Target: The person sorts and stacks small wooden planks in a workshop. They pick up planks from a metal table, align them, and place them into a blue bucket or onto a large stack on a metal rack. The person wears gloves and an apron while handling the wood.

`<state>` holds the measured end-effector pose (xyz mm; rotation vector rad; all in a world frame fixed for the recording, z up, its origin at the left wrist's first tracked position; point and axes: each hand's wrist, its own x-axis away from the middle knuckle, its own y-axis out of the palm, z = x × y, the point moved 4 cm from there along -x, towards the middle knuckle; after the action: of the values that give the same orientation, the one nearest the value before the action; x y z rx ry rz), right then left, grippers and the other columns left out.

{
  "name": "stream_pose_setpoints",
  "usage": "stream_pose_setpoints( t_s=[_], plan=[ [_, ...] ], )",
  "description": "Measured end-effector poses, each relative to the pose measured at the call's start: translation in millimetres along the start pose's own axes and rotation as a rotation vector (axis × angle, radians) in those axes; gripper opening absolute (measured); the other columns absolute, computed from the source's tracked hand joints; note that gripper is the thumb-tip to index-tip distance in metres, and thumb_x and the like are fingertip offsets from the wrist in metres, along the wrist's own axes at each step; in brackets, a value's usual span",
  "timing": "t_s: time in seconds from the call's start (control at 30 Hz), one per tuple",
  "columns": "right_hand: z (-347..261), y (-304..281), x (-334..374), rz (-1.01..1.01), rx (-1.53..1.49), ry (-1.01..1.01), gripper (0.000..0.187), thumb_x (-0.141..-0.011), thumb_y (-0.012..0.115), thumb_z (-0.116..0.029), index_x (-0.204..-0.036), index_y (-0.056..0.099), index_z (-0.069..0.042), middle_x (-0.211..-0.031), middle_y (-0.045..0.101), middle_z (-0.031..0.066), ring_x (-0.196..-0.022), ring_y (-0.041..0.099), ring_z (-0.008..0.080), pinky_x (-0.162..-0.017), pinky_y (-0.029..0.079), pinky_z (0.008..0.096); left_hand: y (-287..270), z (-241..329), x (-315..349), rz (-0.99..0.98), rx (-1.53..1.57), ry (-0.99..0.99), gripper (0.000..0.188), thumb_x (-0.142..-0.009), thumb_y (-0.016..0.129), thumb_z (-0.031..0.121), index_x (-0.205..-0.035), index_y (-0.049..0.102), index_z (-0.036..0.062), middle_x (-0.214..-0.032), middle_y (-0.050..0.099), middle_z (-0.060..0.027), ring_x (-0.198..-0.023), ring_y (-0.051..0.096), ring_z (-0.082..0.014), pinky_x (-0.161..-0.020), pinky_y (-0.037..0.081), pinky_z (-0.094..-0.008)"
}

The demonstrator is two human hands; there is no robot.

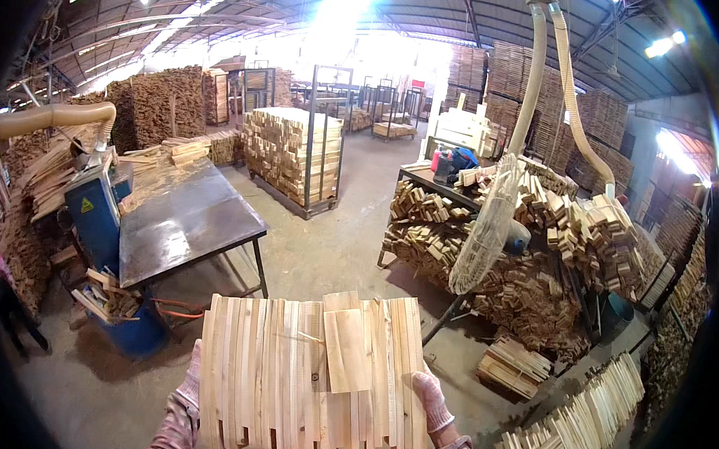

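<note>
Between my two gloved hands is a wide bundle of wooden slats [249,356], standing side by side and pressed together from both ends. A broader flat piece of wood [348,348] lies on top of the slats, right of their middle. My left hand [191,378] is closed against the bundle's left end, its fingers mostly hidden behind the wood. On the right end, my right hand [434,400] grips the bundle, with the thumb side showing. Both hands wear pale knit gloves, and patterned sleeves cover my forearms.
A metal-topped table [191,225] with a blue machine [95,213] stands left, above a blue bin [134,331] of offcuts. Ahead is a loaded rack cart [290,157]. A caged fan [492,230] and piled slats are at right. More slats [576,418] lie low right. A person [8,289] shows far left.
</note>
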<state>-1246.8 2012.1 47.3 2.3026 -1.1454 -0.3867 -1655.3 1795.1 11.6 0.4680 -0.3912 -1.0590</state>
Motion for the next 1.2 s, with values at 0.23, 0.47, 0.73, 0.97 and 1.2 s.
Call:
stream_pose_setpoints(
  t_s=[0.23, 0.47, 0.73, 0.97, 1.2],
  plan=[
    [13.2, -16.1, -188.8, 0.059, 0.017, -0.070, 0.077, -0.088, 0.067, -0.026, -0.151, 0.033, 0.000, -0.129, 0.060, 0.0153, -0.107, 0.065, 0.0256, -0.089, 0.058, 0.0374, -20.0, 45.9, -223.5, -0.085, -0.011, -0.046, 0.075, -0.099, 0.038, 0.066, -0.148, 0.046, 0.0101, -0.142, 0.056, -0.0099, -0.123, 0.058, -0.0244, -0.104, 0.049, -0.0406],
    [3.0, -30.1, -324.9, 0.167, -0.235, -0.094, 0.070, -0.087, 0.067, -0.011, -0.149, 0.037, 0.000, -0.130, 0.060, 0.0168, -0.109, 0.066, 0.0278, -0.090, 0.060, 0.0441, -3.2, 72.5, -446.3, -0.192, -0.044, -0.136, 0.074, -0.100, 0.039, 0.066, -0.147, 0.047, 0.0104, -0.141, 0.057, -0.0093, -0.122, 0.059, -0.0239, -0.104, 0.049, -0.0406],
    [-15.2, -66.9, -558.4, 0.205, 0.018, -0.133, 0.062, -0.090, 0.057, -0.022, -0.143, 0.041, 0.004, -0.125, 0.061, 0.0198, -0.108, 0.067, 0.0279, -0.089, 0.059, 0.0385, -4.3, 87.7, -656.2, -0.141, -0.006, -0.138, 0.072, -0.100, 0.039, 0.065, -0.146, 0.049, 0.0106, -0.140, 0.059, -0.0086, -0.121, 0.060, -0.0232, -0.103, 0.050, -0.0407],
    [-30.1, -50.9, -743.2, 0.006, -0.041, 0.146, 0.070, -0.092, 0.058, -0.048, -0.145, 0.046, -0.004, -0.137, 0.056, 0.0210, -0.114, 0.061, 0.0343, -0.096, 0.053, 0.0489, -49.6, 82.7, -784.8, 0.123, 0.148, -0.050, 0.071, -0.100, 0.039, 0.065, -0.146, 0.050, 0.0109, -0.139, 0.060, -0.0080, -0.121, 0.060, -0.0226, -0.102, 0.050, -0.0407],
    [-19.3, 23.6, -908.7, 0.063, -0.001, 0.608, 0.081, -0.091, 0.058, -0.054, -0.153, 0.034, -0.008, -0.150, 0.044, 0.0177, -0.122, 0.053, 0.0352, -0.100, 0.048, 0.0515, -98.8, 121.3, -874.8, 0.124, 0.255, 0.009, 0.072, -0.099, 0.041, 0.067, -0.143, 0.055, 0.0120, -0.140, 0.060, -0.0056, -0.121, 0.060, -0.0210, -0.104, 0.048, -0.0415]
  ],
)
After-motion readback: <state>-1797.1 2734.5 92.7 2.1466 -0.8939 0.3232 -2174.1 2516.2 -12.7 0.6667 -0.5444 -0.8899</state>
